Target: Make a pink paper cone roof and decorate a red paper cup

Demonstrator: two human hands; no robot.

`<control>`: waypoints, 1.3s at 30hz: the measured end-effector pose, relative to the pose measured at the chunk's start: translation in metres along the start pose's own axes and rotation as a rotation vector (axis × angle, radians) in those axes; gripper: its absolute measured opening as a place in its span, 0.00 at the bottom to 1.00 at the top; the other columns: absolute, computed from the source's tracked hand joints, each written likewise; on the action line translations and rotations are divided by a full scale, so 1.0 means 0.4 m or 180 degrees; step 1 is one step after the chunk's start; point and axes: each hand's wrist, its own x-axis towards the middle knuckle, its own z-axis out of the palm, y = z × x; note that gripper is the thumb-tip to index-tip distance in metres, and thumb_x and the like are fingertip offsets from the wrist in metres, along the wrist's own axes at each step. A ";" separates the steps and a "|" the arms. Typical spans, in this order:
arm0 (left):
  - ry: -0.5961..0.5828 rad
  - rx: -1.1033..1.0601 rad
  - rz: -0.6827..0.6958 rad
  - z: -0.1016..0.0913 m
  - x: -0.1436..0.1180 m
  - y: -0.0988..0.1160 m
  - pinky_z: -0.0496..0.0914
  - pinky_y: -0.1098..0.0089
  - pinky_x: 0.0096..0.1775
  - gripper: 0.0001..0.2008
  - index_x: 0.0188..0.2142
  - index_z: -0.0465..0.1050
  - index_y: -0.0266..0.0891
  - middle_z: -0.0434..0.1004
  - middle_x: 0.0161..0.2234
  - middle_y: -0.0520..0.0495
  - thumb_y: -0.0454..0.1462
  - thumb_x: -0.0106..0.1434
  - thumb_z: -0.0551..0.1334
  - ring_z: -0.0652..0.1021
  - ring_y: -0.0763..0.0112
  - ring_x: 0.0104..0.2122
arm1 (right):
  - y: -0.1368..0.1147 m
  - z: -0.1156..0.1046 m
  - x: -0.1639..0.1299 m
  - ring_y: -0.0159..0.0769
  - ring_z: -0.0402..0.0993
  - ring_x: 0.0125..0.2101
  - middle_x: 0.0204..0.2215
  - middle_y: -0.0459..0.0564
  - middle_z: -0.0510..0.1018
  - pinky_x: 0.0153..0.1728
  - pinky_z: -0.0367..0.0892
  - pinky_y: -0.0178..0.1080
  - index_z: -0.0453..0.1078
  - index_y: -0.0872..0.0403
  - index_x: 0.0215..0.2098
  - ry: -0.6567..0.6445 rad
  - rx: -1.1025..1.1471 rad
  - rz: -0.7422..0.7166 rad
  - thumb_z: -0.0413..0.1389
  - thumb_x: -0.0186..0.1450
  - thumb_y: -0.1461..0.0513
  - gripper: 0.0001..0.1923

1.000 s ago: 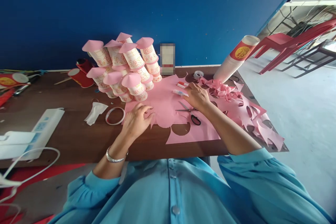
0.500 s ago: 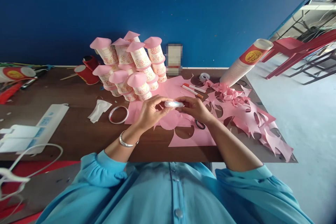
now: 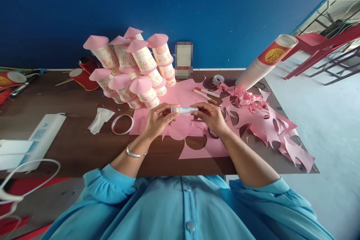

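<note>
A small white glue tube (image 3: 184, 110) lies level between both of my hands, above a sheet of pink paper (image 3: 182, 99) on the brown table (image 3: 78, 142). My left hand (image 3: 159, 120) pinches the tube's left end with its fingertips. My right hand (image 3: 210, 116) grips the right end. Black scissor handles (image 3: 211, 134) peek out under my right wrist. A scalloped pink cut-out (image 3: 180, 131) rests just below my hands.
Several paper cups with pink cone tops (image 3: 132, 69) are piled at the back. Two orange pens (image 3: 206, 94), a tape roll (image 3: 218, 79), a leaning cup stack (image 3: 263, 65) and pink scraps (image 3: 270, 123) sit right. A clear ring (image 3: 122, 124) and white power strip (image 3: 36, 137) lie left.
My right hand picked the glue tube up from the paper and brought it to the middle. My left hand rose off the cut-out and took the tube's other end.
</note>
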 end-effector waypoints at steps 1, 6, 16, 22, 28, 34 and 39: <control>0.0143 -0.0009 0.0015 -0.007 0.002 -0.002 0.70 0.73 0.22 0.24 0.43 0.87 0.39 0.76 0.24 0.53 0.56 0.61 0.77 0.74 0.75 0.21 | 0.001 -0.007 0.002 0.34 0.81 0.28 0.30 0.45 0.83 0.34 0.80 0.39 0.83 0.51 0.45 0.0168 -0.0016 -0.0076 0.73 0.64 0.42 0.24; 0.0287 0.1231 0.0338 -0.041 0.010 -0.028 0.71 0.71 0.27 0.15 0.44 0.87 0.40 0.81 0.30 0.50 0.47 0.65 0.75 0.75 0.74 0.24 | 0.009 -0.047 0.018 0.34 0.79 0.28 0.29 0.44 0.82 0.36 0.82 0.42 0.80 0.50 0.41 0.0625 0.0309 -0.0114 0.75 0.60 0.40 0.26; -0.0202 0.3514 0.0697 -0.047 0.006 -0.101 0.76 0.67 0.37 0.31 0.68 0.75 0.41 0.79 0.48 0.40 0.27 0.66 0.60 0.80 0.64 0.39 | 0.041 -0.022 0.017 0.33 0.77 0.28 0.29 0.44 0.80 0.33 0.79 0.41 0.83 0.52 0.48 0.0275 0.0410 0.0080 0.73 0.62 0.39 0.30; -0.0437 0.1910 0.1210 -0.027 -0.009 -0.059 0.78 0.69 0.39 0.33 0.67 0.72 0.42 0.81 0.55 0.39 0.43 0.66 0.75 0.82 0.67 0.43 | 0.019 -0.018 0.005 0.36 0.80 0.30 0.31 0.46 0.82 0.35 0.79 0.41 0.84 0.52 0.50 0.0079 -0.0350 0.0043 0.70 0.66 0.40 0.28; -0.0372 0.1792 0.1237 0.001 -0.015 -0.031 0.78 0.67 0.39 0.09 0.43 0.82 0.42 0.86 0.38 0.45 0.44 0.71 0.72 0.82 0.67 0.36 | -0.011 0.005 -0.013 0.35 0.80 0.28 0.33 0.48 0.84 0.33 0.77 0.39 0.84 0.51 0.47 -0.0383 -0.0583 -0.0017 0.66 0.68 0.37 0.28; -0.0223 0.1850 0.1385 0.017 -0.028 -0.027 0.79 0.64 0.44 0.04 0.39 0.80 0.42 0.86 0.37 0.46 0.39 0.70 0.70 0.82 0.66 0.37 | 0.004 0.010 -0.014 0.32 0.69 0.19 0.18 0.46 0.74 0.26 0.66 0.37 0.72 0.52 0.24 -0.0381 -0.1124 0.0209 0.50 0.72 0.27 0.42; -0.0117 0.1973 0.1502 0.018 -0.026 -0.023 0.78 0.64 0.41 0.02 0.40 0.79 0.42 0.85 0.35 0.48 0.37 0.69 0.70 0.81 0.67 0.35 | -0.002 0.008 -0.012 0.34 0.71 0.23 0.26 0.48 0.78 0.29 0.67 0.38 0.77 0.52 0.35 -0.0457 -0.1321 0.0008 0.48 0.71 0.25 0.42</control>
